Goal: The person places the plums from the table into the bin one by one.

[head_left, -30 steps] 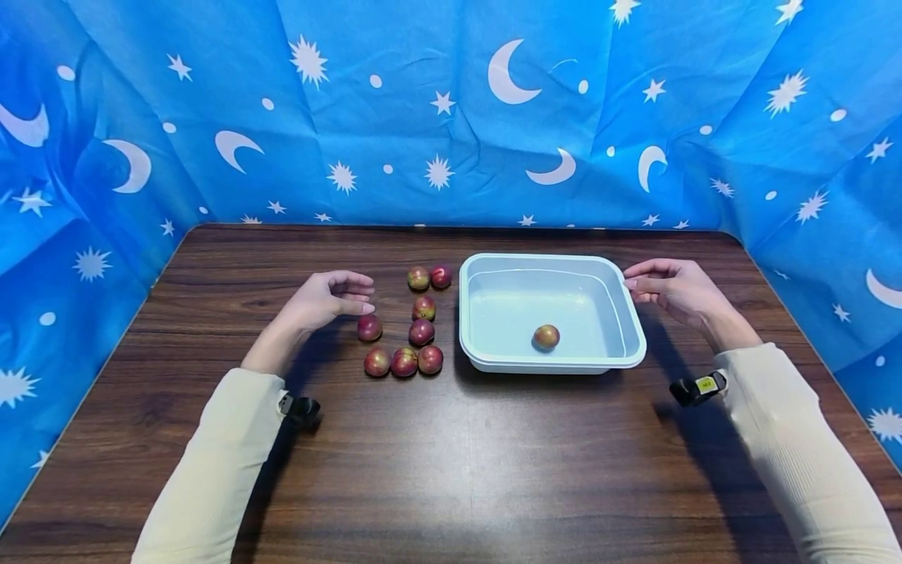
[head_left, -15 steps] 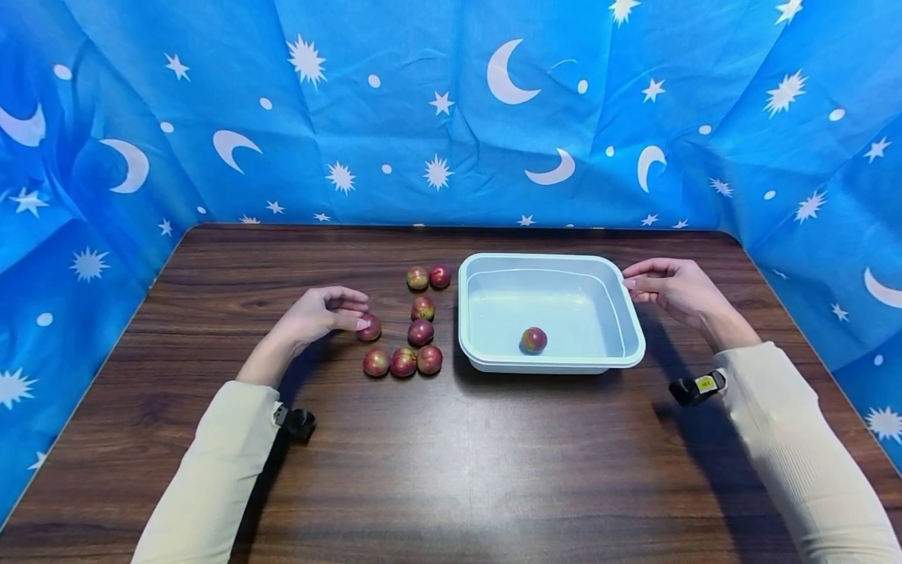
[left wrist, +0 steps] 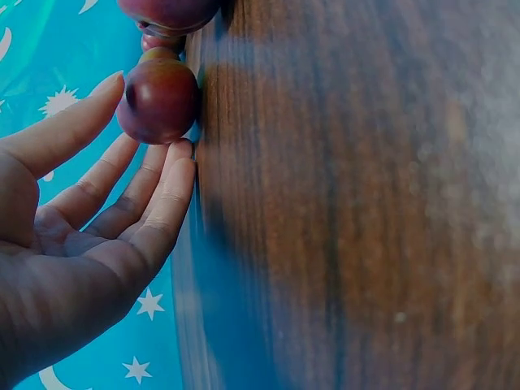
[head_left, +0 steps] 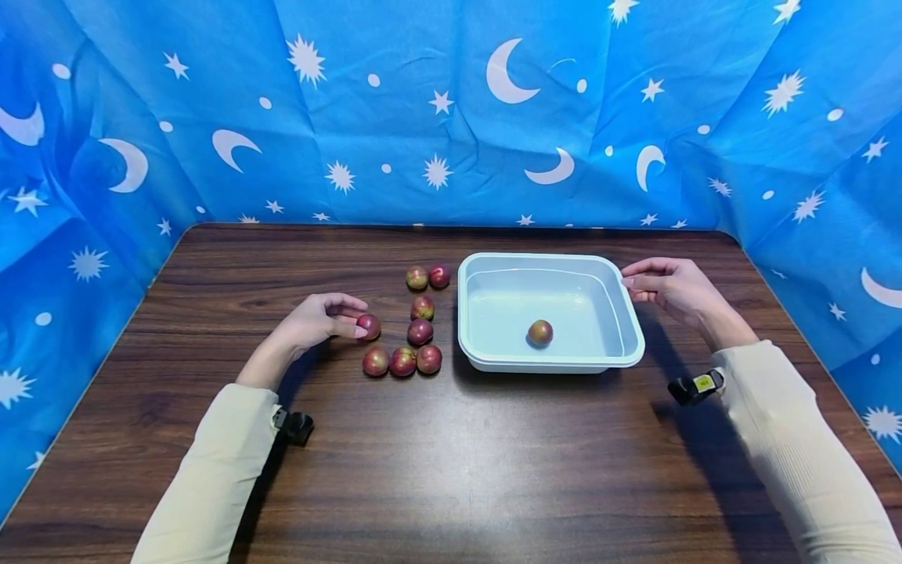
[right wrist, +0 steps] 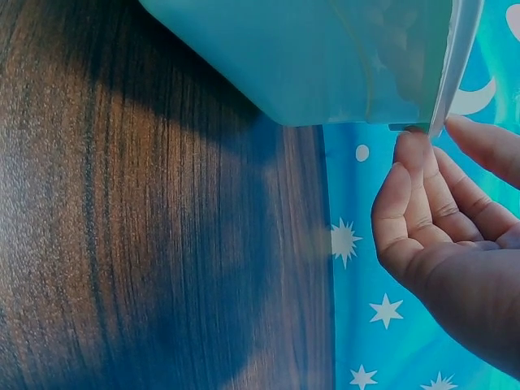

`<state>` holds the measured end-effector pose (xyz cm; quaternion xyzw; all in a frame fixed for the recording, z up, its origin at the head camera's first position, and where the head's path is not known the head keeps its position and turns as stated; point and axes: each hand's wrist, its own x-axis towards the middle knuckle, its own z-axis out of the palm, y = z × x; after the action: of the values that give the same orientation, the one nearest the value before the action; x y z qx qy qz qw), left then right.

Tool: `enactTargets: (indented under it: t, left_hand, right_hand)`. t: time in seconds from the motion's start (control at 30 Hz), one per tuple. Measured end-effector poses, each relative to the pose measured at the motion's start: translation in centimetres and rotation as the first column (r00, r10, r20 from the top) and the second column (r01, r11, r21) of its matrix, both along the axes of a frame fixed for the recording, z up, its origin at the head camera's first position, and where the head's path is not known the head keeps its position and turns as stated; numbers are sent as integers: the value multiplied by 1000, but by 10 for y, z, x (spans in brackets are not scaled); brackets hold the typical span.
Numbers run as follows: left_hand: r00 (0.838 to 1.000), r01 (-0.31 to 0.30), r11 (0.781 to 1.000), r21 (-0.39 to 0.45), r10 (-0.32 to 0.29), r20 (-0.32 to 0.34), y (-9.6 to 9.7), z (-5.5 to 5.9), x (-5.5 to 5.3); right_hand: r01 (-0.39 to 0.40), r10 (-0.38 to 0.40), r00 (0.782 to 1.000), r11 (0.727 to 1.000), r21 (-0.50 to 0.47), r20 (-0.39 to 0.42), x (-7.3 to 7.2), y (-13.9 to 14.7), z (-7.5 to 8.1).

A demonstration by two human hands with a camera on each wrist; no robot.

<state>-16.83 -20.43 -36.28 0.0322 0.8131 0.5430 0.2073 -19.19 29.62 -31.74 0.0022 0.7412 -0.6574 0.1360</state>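
My left hand point(head_left: 319, 319) is beside a dark red plum point(head_left: 369, 326), thumb tip right at its near left side. In the left wrist view, nearly straight fingers reach just under that plum point(left wrist: 158, 99). My right hand point(head_left: 678, 288) pinches the right rim of a white plastic tub point(head_left: 468, 356). From the right wrist, the thumb lies on one side of the rim point(right wrist: 457, 77) and fingertips on the other. A single red-green plum point(head_left: 539, 333) lies inside the tub, near its front.
Between the left hand and the tub, several other plums sit on the dark wooden table point(head_left: 451, 462): a front row point(head_left: 403, 362), a middle pair point(head_left: 420, 331) and a back pair point(head_left: 417, 277). A blue curtain point(head_left: 395, 117) with moons and stars stands behind the table.
My left hand has come down and towards me, to the nearest plum's side. The plum in the tub rolled left, then partly back right. My right hand stays at the rim.
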Motion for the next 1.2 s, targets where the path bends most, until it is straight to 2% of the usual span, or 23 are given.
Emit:
enactTargets:
  t: [0.1,0.2,0.43,0.57,0.77,0.87,1.03,1.2]
  left_hand:
    - [1000,3,1000,4,-3,4,0,1,1]
    - [1000,4,1000,5,-5,8,-1,1,1]
    - [1000,-1,1000,-11,2,8,1,-2,1]
    - [1000,-3,1000,-22,3,-1,2,-3,0]
    - [1000,-4,1000,-25,4,-1,2,-2,0]
    - [1000,0,1000,-21,0,-5,2,-2,1]
    - [1000,1,1000,-26,-1,-4,1,-3,0]
    - [1000,-4,999,-42,3,-8,0,-4,-2]
  right_hand:
    - [19,-18,1000,999,49,-7,0,-2,0]
    - [16,-16,1000,999,46,-8,0,-2,0]
    - [-37,38,999,995,-94,11,-1,2,0]
    - [-34,35,999,995,-92,14,-1,2,0]
    - [10,-10,1000,1000,6,8,-2,1,-1]
    - [12,-12,1000,1000,20,11,-2,1,-1]
    - [-1,1,1000,1000,5,11,-2,2,-1]
    - [-21,22,999,998,-51,24,-1,3,0]
